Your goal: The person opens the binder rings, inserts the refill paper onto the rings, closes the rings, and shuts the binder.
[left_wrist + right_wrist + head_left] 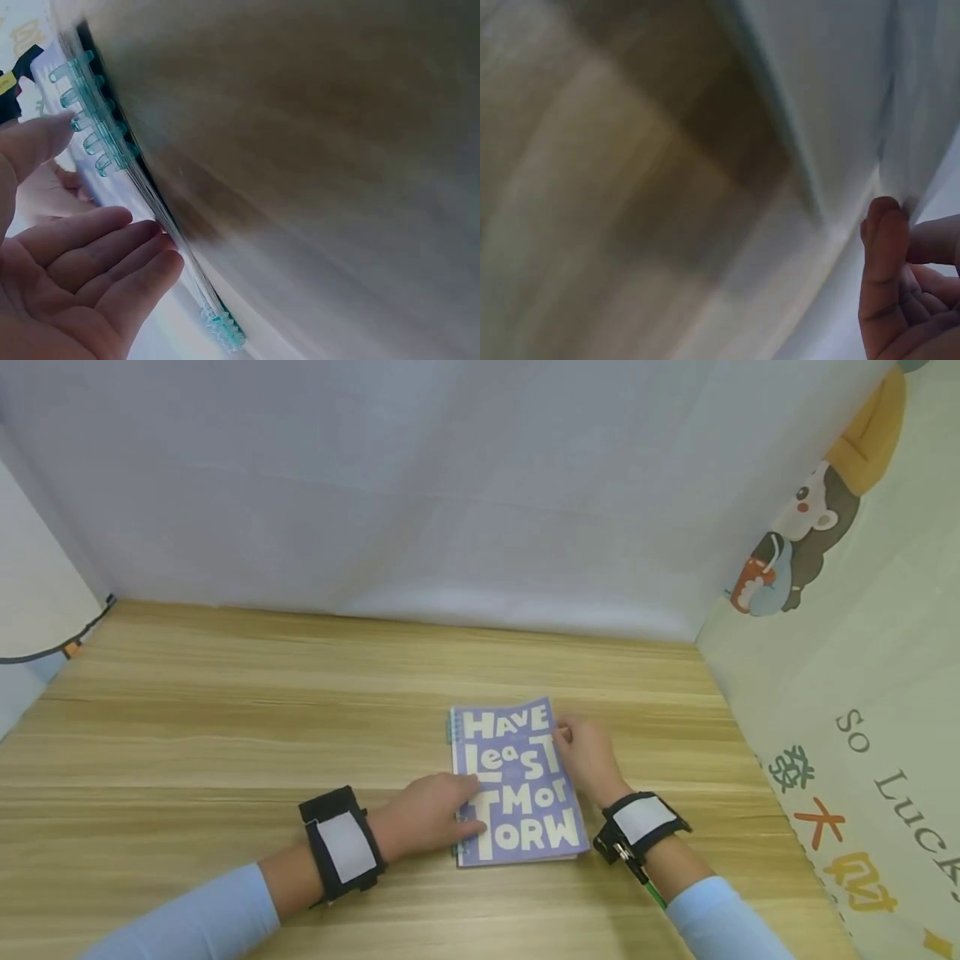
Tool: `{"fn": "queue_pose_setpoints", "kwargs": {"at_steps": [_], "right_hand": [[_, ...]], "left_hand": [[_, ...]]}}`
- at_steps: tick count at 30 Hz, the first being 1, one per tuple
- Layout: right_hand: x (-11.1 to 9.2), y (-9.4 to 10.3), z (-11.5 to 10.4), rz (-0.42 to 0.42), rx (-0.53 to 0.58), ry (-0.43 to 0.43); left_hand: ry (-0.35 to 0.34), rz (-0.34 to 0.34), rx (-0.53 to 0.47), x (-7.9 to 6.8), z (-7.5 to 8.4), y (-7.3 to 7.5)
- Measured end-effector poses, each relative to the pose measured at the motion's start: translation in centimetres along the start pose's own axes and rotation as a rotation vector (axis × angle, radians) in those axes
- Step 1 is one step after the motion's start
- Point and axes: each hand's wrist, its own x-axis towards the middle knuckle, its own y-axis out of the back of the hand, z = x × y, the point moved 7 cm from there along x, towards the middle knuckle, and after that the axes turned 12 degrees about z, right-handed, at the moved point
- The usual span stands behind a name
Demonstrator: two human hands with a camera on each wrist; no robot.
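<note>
A purple ring-bound notebook [525, 785] with large cream letters lies on the wooden table. Along its left edge, my left hand [427, 814] rests with fingers and thumb extended over the cover. Teal binding rings [101, 124] show beside that thumb in the left wrist view, and the straight fingers touch the spine side. At the upper right edge, my right hand [592, 756] pinches the cover between thumb and finger, and the top right corner lifts slightly. In the right wrist view the raised cover [922, 90] stands apart from the notebook's lower part.
The wooden table [247, 710] spreads around the notebook. A pale cloth wall [375, 510] closes off the back. On the right hangs a printed cloth [825, 677] with a cartoon figure and lettering. A white panel with a dark rim [45, 543] stands at left.
</note>
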Motion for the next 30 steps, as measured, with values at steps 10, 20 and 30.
{"fn": "queue_pose_setpoints", "kwargs": {"at_steps": [10, 20, 30], "right_hand": [[-0.8, -0.6, 3.1, -0.029, -0.097, -0.043], [-2.1, -0.4, -0.9, -0.107, -0.263, 0.168], [-2.7, -4.1, -2.1, -0.337, -0.365, 0.301]], "left_hand": [[-0.047, -0.083, 0.104, -0.2, 0.8, -1.1], [-0.046, -0.074, 0.119, -0.4, 0.4, -1.0], [0.015, -0.041, 0.116, -0.9, -0.8, -0.1]]}}
